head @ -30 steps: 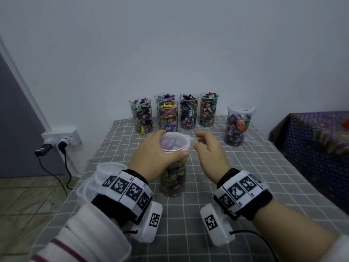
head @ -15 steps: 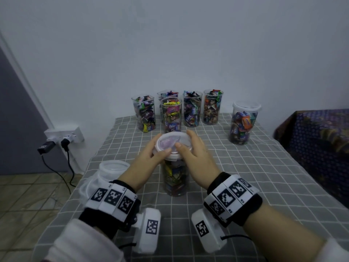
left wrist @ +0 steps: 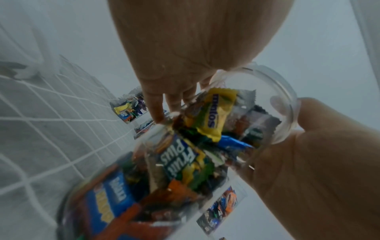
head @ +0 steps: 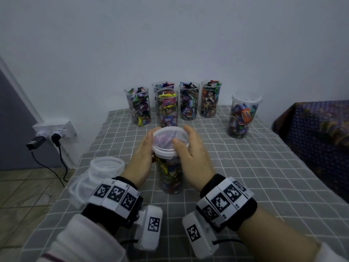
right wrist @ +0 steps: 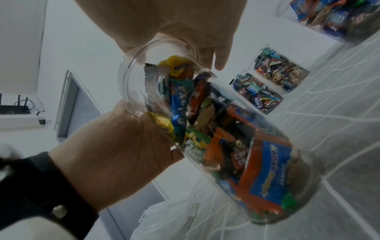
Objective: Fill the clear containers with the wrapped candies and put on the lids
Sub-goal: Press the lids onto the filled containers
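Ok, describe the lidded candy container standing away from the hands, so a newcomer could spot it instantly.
Start at the grey checked tablecloth and look toward its far right corner by the white wall. There a clear plastic container of wrapped candies stands alone, apart from the back row of five open containers. Unlike those, it wears a white lid.

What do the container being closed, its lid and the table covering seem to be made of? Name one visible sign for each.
Container: probably clear rigid plastic, glossy; the candies show through its wall.
Lid: translucent whitish plastic, apparently smooth; wrappers show dimly beneath it.
Table covering: likely woven cloth, matte grey with a white grid; it wrinkles.
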Action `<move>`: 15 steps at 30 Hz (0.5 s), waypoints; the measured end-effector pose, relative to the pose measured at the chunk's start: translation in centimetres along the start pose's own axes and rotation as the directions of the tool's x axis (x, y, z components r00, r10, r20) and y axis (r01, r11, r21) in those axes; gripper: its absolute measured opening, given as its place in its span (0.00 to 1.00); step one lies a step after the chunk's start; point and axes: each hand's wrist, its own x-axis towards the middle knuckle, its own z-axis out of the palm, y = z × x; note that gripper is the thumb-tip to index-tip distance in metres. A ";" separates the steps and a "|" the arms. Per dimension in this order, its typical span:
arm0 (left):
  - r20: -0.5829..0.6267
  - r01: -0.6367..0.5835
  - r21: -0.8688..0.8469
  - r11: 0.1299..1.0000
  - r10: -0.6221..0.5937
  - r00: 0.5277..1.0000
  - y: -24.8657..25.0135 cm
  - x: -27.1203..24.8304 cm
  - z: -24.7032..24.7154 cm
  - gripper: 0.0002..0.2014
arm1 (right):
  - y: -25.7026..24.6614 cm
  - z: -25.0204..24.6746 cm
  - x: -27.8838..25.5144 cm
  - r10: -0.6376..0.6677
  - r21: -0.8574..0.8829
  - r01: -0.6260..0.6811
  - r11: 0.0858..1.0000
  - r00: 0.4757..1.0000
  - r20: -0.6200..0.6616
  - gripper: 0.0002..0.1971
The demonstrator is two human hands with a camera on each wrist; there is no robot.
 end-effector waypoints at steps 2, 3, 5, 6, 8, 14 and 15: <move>-0.059 -0.013 -0.007 1.000 0.012 0.998 -0.2 0.1 0.3 0.21 | -0.1 0.2 0.0 0.012 0.036 -0.012 0.999 1.000 0.003 0.33; -0.089 -0.018 -0.005 1.000 0.017 0.996 -0.3 0.1 0.4 0.21 | -0.1 0.3 0.0 0.013 0.058 -0.014 0.998 1.000 0.003 0.34; -0.125 -0.015 -0.004 1.000 0.015 0.992 -0.5 0.1 0.7 0.22 | 0.0 0.4 0.0 0.018 0.090 -0.018 0.996 1.000 0.000 0.35; -0.132 -0.005 -0.006 1.000 0.004 0.991 -0.5 0.0 0.7 0.24 | 0.0 0.4 0.0 0.022 0.097 -0.022 0.995 1.000 0.000 0.35; -0.126 0.010 -0.013 1.000 -0.012 0.992 -0.6 0.0 0.8 0.27 | 0.3 0.4 0.1 0.036 0.107 -0.036 0.994 0.999 0.007 0.37; -0.110 0.007 -0.017 1.000 -0.009 0.994 -0.7 -0.2 0.8 0.33 | 0.6 0.2 0.0 0.072 0.176 -0.088 0.981 0.993 0.095 0.57; -0.111 0.005 -0.017 1.000 -0.007 0.994 -0.7 -0.2 0.8 0.31 | 0.8 0.2 0.0 0.064 0.159 -0.080 0.984 0.993 0.100 0.58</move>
